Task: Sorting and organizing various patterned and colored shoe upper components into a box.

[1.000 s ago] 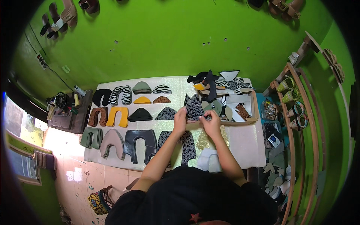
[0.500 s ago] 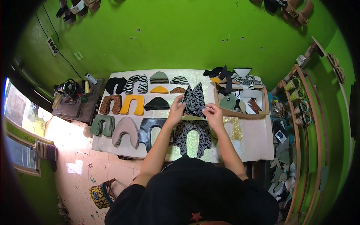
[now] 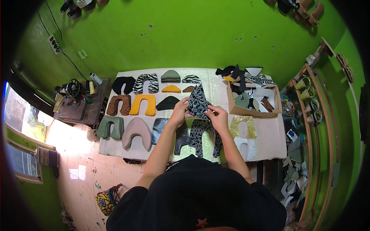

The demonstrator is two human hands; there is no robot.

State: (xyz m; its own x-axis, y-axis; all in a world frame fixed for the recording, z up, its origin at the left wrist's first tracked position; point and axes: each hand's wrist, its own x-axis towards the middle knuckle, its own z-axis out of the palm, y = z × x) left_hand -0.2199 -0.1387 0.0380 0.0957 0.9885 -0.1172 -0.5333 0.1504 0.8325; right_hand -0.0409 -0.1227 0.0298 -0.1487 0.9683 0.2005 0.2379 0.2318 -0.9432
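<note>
Above the table, I hold black cut material pieces with a white line pattern, stacked with their pointed tips up. My left hand is closed on their left edge. My right hand pinches the lower right corner. Below them on the table lies a U-shaped piece in the same pattern, partly covered by my right hand and forearm. Beside it is a shiny black U-shaped piece, which my left forearm crosses. A stack of black curved pieces lies just left of my left hand.
Sorted stacks, such as yellow U-shaped pieces and mauve ones, cover the table's left side. A cardboard box of scraps stands at the right, near a gold glittery piece. A sewing machine is far left; a wooden rack stands right.
The patterned pieces, fanned into separate points before, now overlap with a single main peak. Both hands still grip them. The whole view has shifted slightly, so the table appears farther right.
</note>
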